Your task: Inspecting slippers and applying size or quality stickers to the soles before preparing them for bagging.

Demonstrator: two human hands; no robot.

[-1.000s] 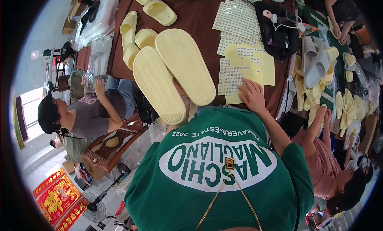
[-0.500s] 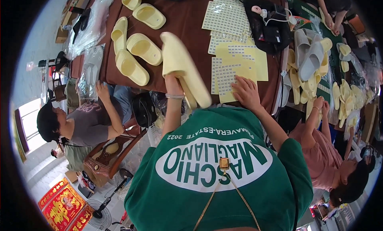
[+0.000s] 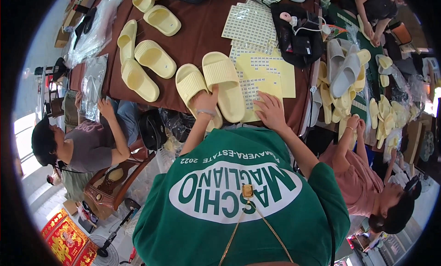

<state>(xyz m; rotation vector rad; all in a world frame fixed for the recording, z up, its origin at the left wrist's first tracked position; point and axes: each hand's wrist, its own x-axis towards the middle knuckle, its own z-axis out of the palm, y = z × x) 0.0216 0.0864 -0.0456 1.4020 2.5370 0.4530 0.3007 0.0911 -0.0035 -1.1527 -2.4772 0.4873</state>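
Now left hand (image 3: 206, 102) gripping yellow slide pair (image 3: 211, 84), lengthwise away, soles down

My left hand (image 3: 207, 102) reaching forward, fingers curled around the slipper (image 3: 223, 84) edge, my right hand (image 3: 271, 112) flat, fingers spread, right of that slipper

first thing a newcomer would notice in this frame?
The pair of pale yellow slides lying soles-down on the brown table just ahead, with the left hand on them and the right hand resting on the yellow sticker sheets beside them. More yellow slides lie further left on the table, and a heap of grey and yellow slides sits off its right edge.
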